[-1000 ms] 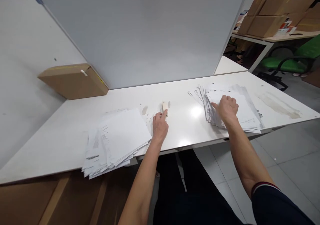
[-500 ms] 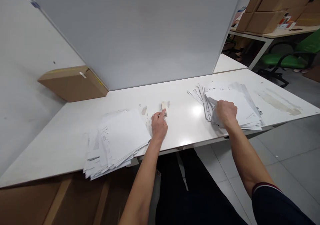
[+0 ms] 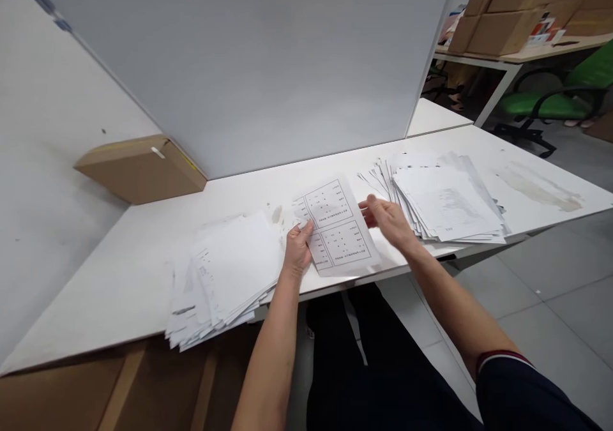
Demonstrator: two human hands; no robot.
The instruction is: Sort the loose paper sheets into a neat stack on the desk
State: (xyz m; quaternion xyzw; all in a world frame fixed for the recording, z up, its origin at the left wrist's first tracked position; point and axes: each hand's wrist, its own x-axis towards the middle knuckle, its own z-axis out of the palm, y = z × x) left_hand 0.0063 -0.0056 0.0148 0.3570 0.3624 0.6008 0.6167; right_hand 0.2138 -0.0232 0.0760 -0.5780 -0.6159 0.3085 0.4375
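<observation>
A: What is lying between the hands?

B: A printed sheet point(image 3: 339, 230), sitting at the centre of the frame on the white table point(image 3: 119, 258), between a left pile point(image 3: 225, 271) and a right pile point(image 3: 445, 201).

A: How is it going to handle?

B: I am judging it light, thin and floppy, easy to crease or slide, so it is best pinched at an edge.

A: Where are the fingers?

B: The left hand point(image 3: 297, 249) is pinching the sheet's left edge, thumb on top, fingers curled closed on it. The right hand point(image 3: 389, 219) is hovering at the sheet's right edge, fingers loosely spread; whether it is touching the paper I cannot tell.
</observation>
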